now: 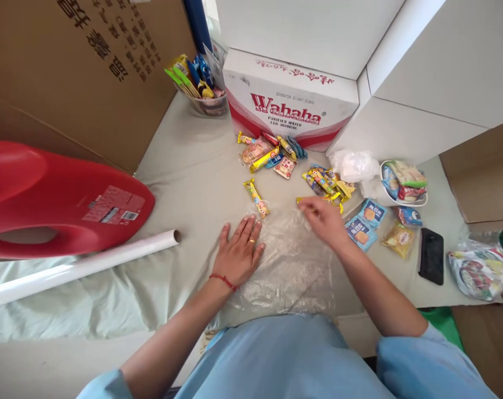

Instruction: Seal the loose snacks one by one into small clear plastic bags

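Observation:
My left hand (238,249) lies flat, fingers stretched out, on the left edge of a clear plastic bag (293,266) spread over the table. Just beyond its fingertips, a yellow-wrapped snack stick (256,198) touches the top of the bag. My right hand (323,217) is above the bag's upper right part with its fingers curled together. The end of a yellow snack packet (300,200) pokes out at those fingertips; the rest is hidden behind the hand. Right behind that hand is a pile of yellow snack packets (324,180).
Mixed snacks (272,155) lie before a Wahaba-style water carton (293,105). On the right are blue cracker packets (361,230), a white basket (405,200) and a phone (431,256). A red jug (68,194) and a white roll (89,263) lie left.

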Tool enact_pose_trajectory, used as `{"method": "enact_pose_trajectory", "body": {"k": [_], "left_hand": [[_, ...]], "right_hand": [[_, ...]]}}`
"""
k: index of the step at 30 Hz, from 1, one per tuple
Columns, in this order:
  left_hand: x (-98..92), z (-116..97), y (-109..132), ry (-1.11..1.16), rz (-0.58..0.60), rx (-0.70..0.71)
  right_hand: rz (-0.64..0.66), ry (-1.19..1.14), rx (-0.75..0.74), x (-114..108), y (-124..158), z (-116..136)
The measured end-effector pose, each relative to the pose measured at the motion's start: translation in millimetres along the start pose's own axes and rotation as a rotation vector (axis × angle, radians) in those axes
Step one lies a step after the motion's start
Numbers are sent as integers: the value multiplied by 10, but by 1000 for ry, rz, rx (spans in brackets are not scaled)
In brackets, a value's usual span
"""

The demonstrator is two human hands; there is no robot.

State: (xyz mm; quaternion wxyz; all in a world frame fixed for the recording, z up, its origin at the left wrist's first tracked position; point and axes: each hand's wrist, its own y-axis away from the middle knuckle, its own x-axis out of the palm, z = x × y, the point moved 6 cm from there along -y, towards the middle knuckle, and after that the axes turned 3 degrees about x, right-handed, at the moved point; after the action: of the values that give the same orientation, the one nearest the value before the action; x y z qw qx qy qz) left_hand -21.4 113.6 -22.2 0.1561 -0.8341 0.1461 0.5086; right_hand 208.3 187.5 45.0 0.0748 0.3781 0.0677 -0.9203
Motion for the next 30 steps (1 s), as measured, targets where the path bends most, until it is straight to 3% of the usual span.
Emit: {"method": "enact_pose_trajectory", "body": {"k": [1,3,6,9,11,14,17,19,22,25,28,30], "left_hand": [[1,-11,0,8,-6,1],[11,-15,-5,18,-11,0],[27,4,-10,11,-6,-3],[25,10,-9,15,-5,0],[17,7,-11,31,-8,-2],[5,9,-14,45,-20,-9],[4,9,-17,30,-27,-10],[13,-9,-18,0,-11,-10],[41,-69,-8,-66,39,-38],[59,-142,18,-117,66,-99],[67,-185,40,-127,71,-134],[63,-174,46,-123,78,-138]], "right_hand": [[-144,95,73,-155,-294,-162],[-292,236,145,-292,-859,-393],[-316,335,135,-214,-1539,-545],[-289,342,94,-136,-1875,-558],[-326,310,111,-226,-1881,-557],[-460,164,161,-516,-1545,-554],[-454,-227,312,-644,-875,-585],[-286,-554,446,-473,-344,-551],[-36,-876,633,-4,439,-361],[25,-1041,754,451,985,-150],[21,-920,772,668,1254,-63],[79,-590,698,607,1325,-60]]}}
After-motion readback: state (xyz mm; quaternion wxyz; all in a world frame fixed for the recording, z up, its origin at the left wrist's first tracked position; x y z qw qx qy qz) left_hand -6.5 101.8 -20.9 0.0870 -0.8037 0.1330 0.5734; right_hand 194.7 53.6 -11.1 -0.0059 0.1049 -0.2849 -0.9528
